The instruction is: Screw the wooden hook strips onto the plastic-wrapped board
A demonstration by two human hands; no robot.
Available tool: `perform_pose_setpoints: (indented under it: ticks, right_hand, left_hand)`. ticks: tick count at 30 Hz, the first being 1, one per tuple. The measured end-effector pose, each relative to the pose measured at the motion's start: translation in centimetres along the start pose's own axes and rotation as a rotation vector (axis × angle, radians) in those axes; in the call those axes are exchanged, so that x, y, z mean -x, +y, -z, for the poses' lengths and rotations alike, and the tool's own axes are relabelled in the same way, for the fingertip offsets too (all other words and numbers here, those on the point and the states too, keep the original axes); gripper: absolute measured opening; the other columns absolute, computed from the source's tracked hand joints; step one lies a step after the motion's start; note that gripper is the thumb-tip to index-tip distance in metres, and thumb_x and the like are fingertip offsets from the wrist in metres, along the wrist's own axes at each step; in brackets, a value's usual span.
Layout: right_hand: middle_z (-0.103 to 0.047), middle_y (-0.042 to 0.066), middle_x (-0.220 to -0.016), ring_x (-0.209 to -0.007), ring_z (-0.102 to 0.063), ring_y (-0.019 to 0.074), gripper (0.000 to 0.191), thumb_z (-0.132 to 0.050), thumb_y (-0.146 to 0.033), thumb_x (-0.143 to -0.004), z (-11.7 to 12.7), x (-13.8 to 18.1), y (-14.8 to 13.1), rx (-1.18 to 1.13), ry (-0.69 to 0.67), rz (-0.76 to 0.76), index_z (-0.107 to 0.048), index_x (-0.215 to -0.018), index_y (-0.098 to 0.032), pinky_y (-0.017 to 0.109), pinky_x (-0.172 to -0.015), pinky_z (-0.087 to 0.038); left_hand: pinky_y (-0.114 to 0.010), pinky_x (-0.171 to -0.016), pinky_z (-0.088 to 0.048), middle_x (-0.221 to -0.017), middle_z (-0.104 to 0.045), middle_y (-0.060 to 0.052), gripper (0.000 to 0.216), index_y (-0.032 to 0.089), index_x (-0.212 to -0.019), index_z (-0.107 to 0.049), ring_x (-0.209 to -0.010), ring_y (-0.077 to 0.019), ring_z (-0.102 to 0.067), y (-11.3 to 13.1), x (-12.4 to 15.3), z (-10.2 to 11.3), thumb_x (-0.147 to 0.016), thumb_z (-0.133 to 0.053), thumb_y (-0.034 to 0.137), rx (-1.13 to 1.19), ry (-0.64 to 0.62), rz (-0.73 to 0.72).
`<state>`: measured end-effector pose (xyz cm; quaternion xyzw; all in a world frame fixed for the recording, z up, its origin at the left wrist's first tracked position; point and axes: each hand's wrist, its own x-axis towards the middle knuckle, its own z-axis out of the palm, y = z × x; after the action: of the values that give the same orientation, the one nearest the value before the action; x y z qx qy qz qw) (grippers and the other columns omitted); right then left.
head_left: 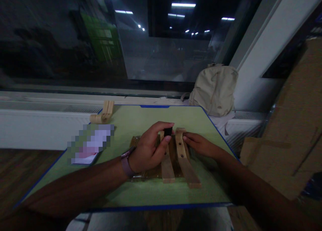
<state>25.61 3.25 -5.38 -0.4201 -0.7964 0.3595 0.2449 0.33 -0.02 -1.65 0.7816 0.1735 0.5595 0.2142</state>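
Note:
My left hand (pixel 151 149), with a watch on a mauve strap (pixel 127 164), pinches a small black block-like piece (pixel 168 131) between thumb and fingers. Just under it lies a curved wooden piece (pixel 168 172), its upper part partly hidden by the hand. A second curved wooden piece (pixel 187 167) with dark holes lies to its right. Against the right edge of that one, near its upper end, my right hand (pixel 200 144) grips with its fingertips. Both wooden pieces rest on a flat brown package wrapped in shiny tape (pixel 148 174).
A green table (pixel 125 194) with blue edging carries everything. More curved wooden pieces (pixel 107 112) stand at its far left corner, behind a blurred phone-like item (pixel 92 145). Past the far right corner sits a beige backpack (pixel 216 90); large cardboard (pixel 284 123) stands at right.

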Motion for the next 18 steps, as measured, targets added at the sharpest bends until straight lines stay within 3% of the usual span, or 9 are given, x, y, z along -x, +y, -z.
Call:
perform_pose_setpoints:
  ticks: [5, 9, 18]
  right_hand:
    - [-0.076, 0.01, -0.112, -0.113, -0.068, 0.0305, 0.051, -0.04, -0.062, -0.102, -0.03, 0.0, 0.09, 0.008, 0.0, 0.002, -0.073, -0.111, -0.023, 0.053, -0.109, -0.049]
    - [-0.077, 0.008, -0.108, -0.115, -0.068, 0.0295, 0.05, -0.04, -0.061, -0.102, 0.03, 0.07, -0.2, 0.005, -0.006, 0.004, -0.073, -0.109, -0.024, 0.051, -0.109, -0.049]
    - [-0.075, 0.01, -0.119, -0.12, -0.065, 0.0308, 0.053, -0.041, -0.064, -0.101, -0.06, 0.03, -0.3, -0.015, 0.011, 0.028, -0.072, -0.115, -0.023, 0.053, -0.112, -0.046]
  left_hand:
    - [-0.035, -0.093, -0.051, -0.114, -0.064, -0.009, 0.041, 0.026, -0.14, -0.046, -0.106, -0.0185, -0.063, -0.37, 0.47, -0.03, -0.1, -0.048, 0.015, 0.02, 0.012, 0.05]
    - [-0.034, -0.096, -0.05, -0.115, -0.064, -0.007, 0.045, 0.027, -0.138, -0.047, -0.107, -0.0179, -0.063, -0.3, 0.28, 0.03, -0.096, -0.058, 0.015, 0.0, 0.014, 0.034]
    - [-0.032, -0.094, -0.05, -0.119, -0.064, -0.009, 0.046, 0.024, -0.145, -0.04, -0.104, -0.0158, -0.063, 0.08, 0.03, -0.02, -0.101, -0.046, 0.014, 0.088, -0.007, 0.049]
